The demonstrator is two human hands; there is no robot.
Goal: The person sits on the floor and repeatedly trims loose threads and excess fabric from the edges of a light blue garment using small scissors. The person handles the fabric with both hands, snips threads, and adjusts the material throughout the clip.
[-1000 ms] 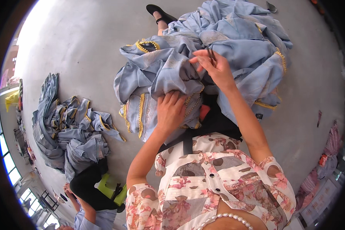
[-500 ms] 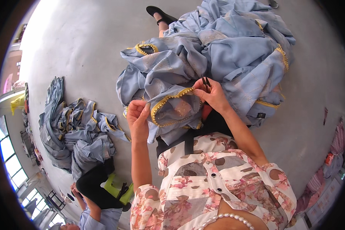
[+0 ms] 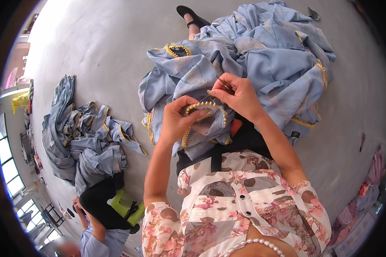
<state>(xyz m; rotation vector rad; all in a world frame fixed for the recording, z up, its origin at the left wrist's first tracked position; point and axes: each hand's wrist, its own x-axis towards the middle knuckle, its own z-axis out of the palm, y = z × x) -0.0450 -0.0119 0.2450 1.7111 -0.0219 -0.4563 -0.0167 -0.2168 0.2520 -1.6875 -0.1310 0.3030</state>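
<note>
A heap of light blue garments (image 3: 278, 60) with yellow beaded edging lies over my lap and the floor ahead. My left hand (image 3: 179, 120) pinches one garment's curved yellow beaded trim (image 3: 201, 105), thumb inside the loop and fingers outside. Just right of it and slightly higher, my right hand (image 3: 240, 96) is closed, thumb and finger pinched close to the beads. A small dark pair of thread snips (image 3: 228, 88) is tucked in that hand, mostly hidden by the fingers. Whether a thread is between the fingertips is too small to tell.
At the left, another pile of blue garments (image 3: 79, 141) rests on the grey floor (image 3: 111, 55). A seated person in a blue shirt (image 3: 103, 240) is beside a lime-green stool (image 3: 123, 205) at the lower left. Pink checked cloth (image 3: 375, 165) lies at the far right.
My left hand has moved right and up along the trim, gathering the loop smaller. My right hand has shifted slightly up, its snips now more covered by the fingers.
</note>
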